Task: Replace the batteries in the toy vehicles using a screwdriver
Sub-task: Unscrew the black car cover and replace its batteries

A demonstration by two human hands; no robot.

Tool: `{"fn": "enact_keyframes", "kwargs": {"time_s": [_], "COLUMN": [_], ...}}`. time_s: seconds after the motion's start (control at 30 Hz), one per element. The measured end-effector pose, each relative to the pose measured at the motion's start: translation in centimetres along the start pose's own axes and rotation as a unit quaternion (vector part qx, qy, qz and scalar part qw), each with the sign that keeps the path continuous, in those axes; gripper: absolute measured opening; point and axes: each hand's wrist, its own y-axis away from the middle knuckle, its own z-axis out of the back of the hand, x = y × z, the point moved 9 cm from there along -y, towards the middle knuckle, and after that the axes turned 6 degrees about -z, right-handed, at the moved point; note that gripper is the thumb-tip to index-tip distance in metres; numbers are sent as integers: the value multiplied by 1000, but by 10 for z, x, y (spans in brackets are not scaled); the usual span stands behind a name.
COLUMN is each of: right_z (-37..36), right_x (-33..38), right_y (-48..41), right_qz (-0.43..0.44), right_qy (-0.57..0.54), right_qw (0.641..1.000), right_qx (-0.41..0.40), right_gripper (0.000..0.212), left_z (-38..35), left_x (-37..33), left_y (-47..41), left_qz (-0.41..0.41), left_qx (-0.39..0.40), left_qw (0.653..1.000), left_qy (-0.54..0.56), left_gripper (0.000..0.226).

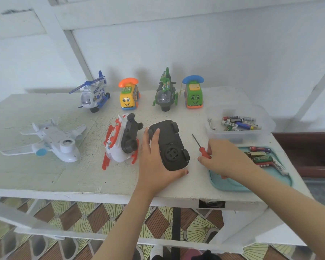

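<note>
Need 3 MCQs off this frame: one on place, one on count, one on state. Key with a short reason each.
1. Where is the red-handled screwdriver?
A) on the white table, between the black toy car and the teal tray
B) inside the teal tray
C) on top of the black toy car

2. How many toys stand upright in the back row?
A) two
B) three
C) four

3. How does the black toy car lie?
A) on its wheels
B) underside up
C) on its side

Key:
1 A: it lies right of the car and left of the tray, with the right hand at its handle.
2 C: blue-and-white helicopter, yellow phone car, green helicopter, green phone car.
3 B: its wheels point up under the left hand.
</note>
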Motion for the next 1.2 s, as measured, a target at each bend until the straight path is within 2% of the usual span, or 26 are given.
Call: {"fn": "enact_keyframes", "kwargs": {"time_s": [0.23, 0.3, 0.43, 0.53, 0.6, 0.67, 0.73, 0.8, 0.87, 1.0, 1.1, 1.17, 1.2], "right_z": [0, 2, 5, 11, 9, -8, -29, -33, -33, -26, -16, -8, -5], "right_x": [6, 8, 16, 28, 32, 40, 57, 71, 83, 115, 146, 171, 183], "right_y": [-1, -1, 0, 4, 3, -1, 2, 8, 8, 3, -3, -6, -9], "right_qz": [14, 25, 64, 112, 119, 110, 98, 80, 85, 119, 162, 188, 202], "right_qy": [90, 77, -47, -144, -222, -348, -495, -588, -632, -659, -677, -682, -677], "right_qw": [995, 995, 993, 978, 965, 930, 834, 744, 688, 634, 600, 590, 596], "right_qx": [-49, -65, -82, -102, -73, 53, 222, 307, 345, 388, 395, 390, 381], "right_gripper": [42, 44, 39, 44, 47, 47, 48, 55, 67, 68, 59, 51, 46], "left_z": [6, 10, 18, 21, 26, 34, 43, 52, 60, 80, 105, 124, 133], "left_x": [-9, -14, -22, -23, -28, -34, -42, -49, -52, -47, -40, -32, -27], "left_y": [4, 5, 7, 10, 12, 11, 8, 3, -1, -15, -27, -38, -44], "left_qz": [-19, -35, -63, -48, -43, -50, -60, -71, -80, -99, -127, -136, -146], "left_qx": [-28, -48, -87, -88, -93, -109, -123, -131, -131, -113, -115, -113, -108], "left_qw": [999, 998, 994, 994, 992, 988, 984, 980, 977, 974, 972, 975, 975], "left_qy": [-15, -12, 8, 39, 67, 93, 114, 130, 146, 171, 159, 136, 129], "left_gripper": [123, 120, 116, 120, 122, 122, 123, 123, 123, 124, 120, 116, 113]}}
